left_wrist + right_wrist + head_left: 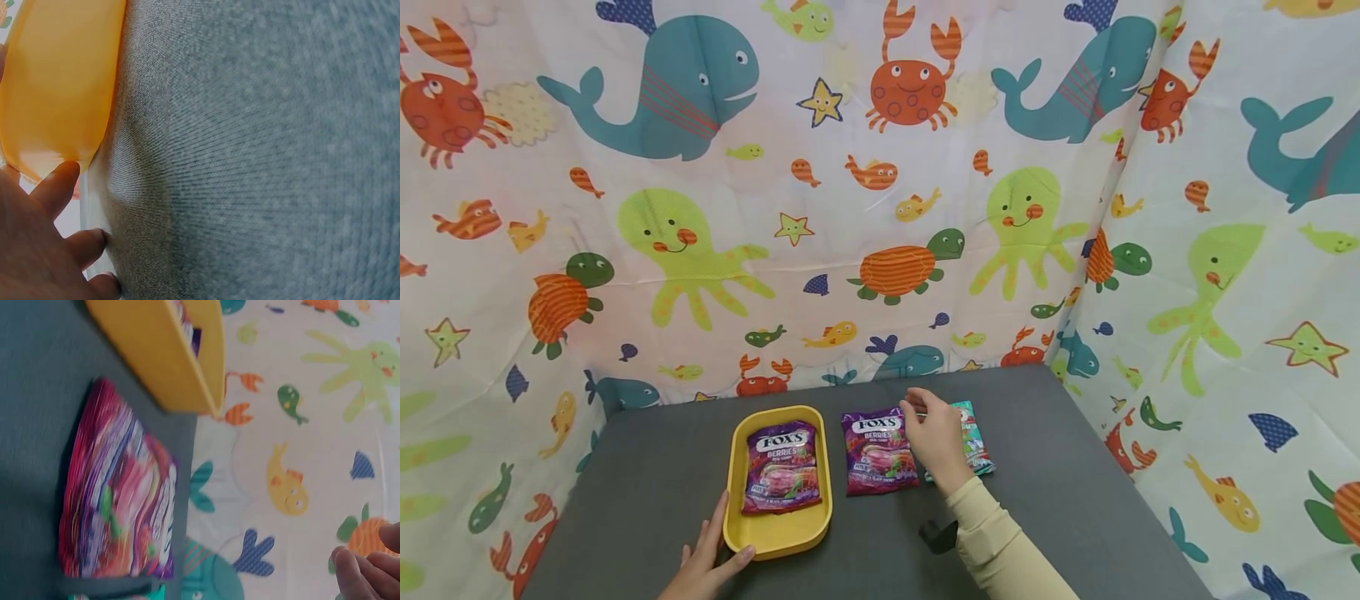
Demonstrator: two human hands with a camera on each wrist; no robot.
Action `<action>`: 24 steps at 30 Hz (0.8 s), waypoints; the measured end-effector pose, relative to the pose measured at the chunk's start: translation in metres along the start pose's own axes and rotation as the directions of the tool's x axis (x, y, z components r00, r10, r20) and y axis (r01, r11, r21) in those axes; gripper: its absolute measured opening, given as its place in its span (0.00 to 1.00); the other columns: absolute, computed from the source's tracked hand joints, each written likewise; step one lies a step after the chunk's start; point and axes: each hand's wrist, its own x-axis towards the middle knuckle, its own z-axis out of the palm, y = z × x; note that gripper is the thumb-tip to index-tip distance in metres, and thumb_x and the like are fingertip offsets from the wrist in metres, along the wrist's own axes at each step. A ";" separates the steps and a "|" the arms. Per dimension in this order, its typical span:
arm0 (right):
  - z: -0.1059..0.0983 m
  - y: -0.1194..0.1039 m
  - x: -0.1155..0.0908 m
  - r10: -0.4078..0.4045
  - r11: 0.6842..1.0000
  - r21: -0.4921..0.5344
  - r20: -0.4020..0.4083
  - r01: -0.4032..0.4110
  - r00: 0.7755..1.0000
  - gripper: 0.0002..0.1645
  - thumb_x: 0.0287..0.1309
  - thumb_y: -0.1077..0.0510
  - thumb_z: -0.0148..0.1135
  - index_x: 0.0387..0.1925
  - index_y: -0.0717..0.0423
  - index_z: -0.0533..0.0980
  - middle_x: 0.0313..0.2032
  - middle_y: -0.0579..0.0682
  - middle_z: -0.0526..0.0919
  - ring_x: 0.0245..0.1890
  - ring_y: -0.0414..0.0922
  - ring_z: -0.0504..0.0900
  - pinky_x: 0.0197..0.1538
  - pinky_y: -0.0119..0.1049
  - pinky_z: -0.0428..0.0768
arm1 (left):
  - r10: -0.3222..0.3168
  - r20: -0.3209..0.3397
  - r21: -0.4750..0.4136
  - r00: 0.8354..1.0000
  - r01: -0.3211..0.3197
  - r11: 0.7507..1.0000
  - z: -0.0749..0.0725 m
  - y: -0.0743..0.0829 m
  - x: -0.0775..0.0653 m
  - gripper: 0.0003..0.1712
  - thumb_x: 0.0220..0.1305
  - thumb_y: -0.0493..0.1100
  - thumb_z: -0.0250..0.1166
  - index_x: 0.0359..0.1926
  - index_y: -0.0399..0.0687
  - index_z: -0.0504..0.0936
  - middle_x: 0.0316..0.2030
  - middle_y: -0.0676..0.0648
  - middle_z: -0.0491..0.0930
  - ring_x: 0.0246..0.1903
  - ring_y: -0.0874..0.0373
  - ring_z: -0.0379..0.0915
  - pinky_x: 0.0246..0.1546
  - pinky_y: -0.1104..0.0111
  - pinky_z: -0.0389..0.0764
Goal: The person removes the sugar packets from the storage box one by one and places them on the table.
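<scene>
A yellow container stands at the left of the table with a purple Fox's Berries candy bag lying in it. My left hand touches its near left corner, thumb at the front wall and fingers along the left side. To the right of the container lies a second purple Fox's candy bag. Over the gap between this bag and a teal packet is my right hand, which partly hides the teal packet. In the right wrist view its fingers are loosely bent, with nothing seen between them.
The dark grey table reaches back to a hanging cloth printed with sea animals, which also runs along both sides. A small black shape shows on the table beside the right sleeve; its kind is unclear.
</scene>
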 end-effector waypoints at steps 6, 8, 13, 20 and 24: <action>0.008 -0.012 -0.008 -0.027 0.999 0.047 0.022 0.026 0.999 0.14 0.66 0.58 0.66 0.49 0.61 0.84 0.43 0.55 0.90 0.38 0.47 0.90 0.42 0.42 0.88 | -0.001 0.003 -0.012 1.000 0.001 1.000 0.000 -0.001 0.001 0.65 0.63 0.72 0.60 0.80 0.60 0.25 0.78 0.28 0.34 0.72 0.19 0.19 0.57 0.23 0.14; 0.012 -0.016 -0.010 -0.021 0.998 0.056 0.041 0.019 0.999 0.13 0.66 0.57 0.66 0.48 0.60 0.84 0.43 0.54 0.90 0.38 0.46 0.90 0.43 0.41 0.88 | -0.005 0.002 -0.016 1.000 0.005 1.000 0.000 -0.002 0.001 0.65 0.63 0.72 0.61 0.80 0.60 0.25 0.78 0.29 0.34 0.72 0.20 0.19 0.57 0.24 0.14; 0.023 -0.025 -0.016 -0.023 0.997 0.076 0.095 0.016 0.995 0.11 0.66 0.57 0.67 0.46 0.58 0.85 0.43 0.53 0.90 0.39 0.45 0.89 0.43 0.38 0.88 | -0.010 -0.001 -0.017 1.000 0.010 1.000 0.000 -0.003 0.001 0.65 0.63 0.72 0.61 0.80 0.60 0.25 0.78 0.29 0.34 0.72 0.19 0.19 0.57 0.23 0.14; 0.043 -0.029 -0.020 -0.028 0.996 0.083 0.163 0.015 0.986 0.11 0.66 0.57 0.66 0.46 0.58 0.85 0.39 0.51 0.90 0.36 0.42 0.88 0.41 0.33 0.87 | -0.007 -0.007 -0.002 1.000 0.007 1.000 0.001 -0.001 0.001 0.65 0.63 0.73 0.60 0.80 0.59 0.26 0.78 0.29 0.35 0.72 0.18 0.20 0.58 0.23 0.16; 0.055 -0.030 -0.025 0.004 0.996 0.081 0.222 -0.023 0.975 0.12 0.67 0.56 0.65 0.48 0.58 0.85 0.41 0.51 0.90 0.38 0.42 0.88 0.43 0.33 0.87 | -0.006 -0.007 0.001 1.000 0.006 1.000 0.001 -0.002 0.003 0.65 0.63 0.72 0.61 0.80 0.59 0.25 0.78 0.28 0.35 0.71 0.18 0.20 0.57 0.23 0.16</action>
